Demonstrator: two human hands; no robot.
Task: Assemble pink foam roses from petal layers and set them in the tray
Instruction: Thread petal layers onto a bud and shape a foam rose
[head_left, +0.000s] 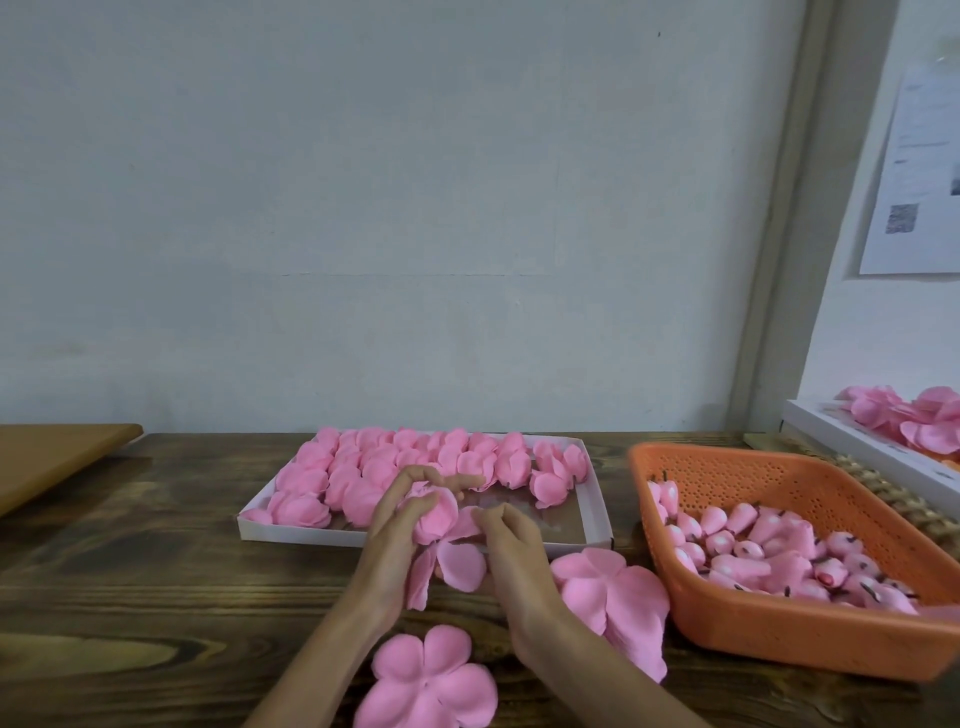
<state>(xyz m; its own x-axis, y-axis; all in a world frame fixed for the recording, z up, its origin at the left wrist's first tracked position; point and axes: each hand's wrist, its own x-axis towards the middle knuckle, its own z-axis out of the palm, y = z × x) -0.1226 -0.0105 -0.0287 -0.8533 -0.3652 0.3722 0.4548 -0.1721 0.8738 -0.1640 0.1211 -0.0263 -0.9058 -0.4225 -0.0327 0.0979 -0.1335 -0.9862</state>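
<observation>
A half-built pink foam rose (435, 512) is held over the near edge of the white tray (595, 512). My left hand (397, 525) curls round its left side, fingers arched over the top. My right hand (511, 545) pinches a loose outer petal of the petal layer (460, 564) hanging under the rose. The tray holds several finished pink roses (363, 467) filling its left and far parts. Flat petal layers lie on the table: one stack (613, 592) to the right of my hands, another (428, 680) near the front edge.
An orange perforated basket (779, 478) with several pink rose buds (769, 551) stands at the right. A second white tray (852, 447) with pink petals sits far right. A brown board (47, 457) lies at the left. The dark wooden table (156, 571) meets a grey wall.
</observation>
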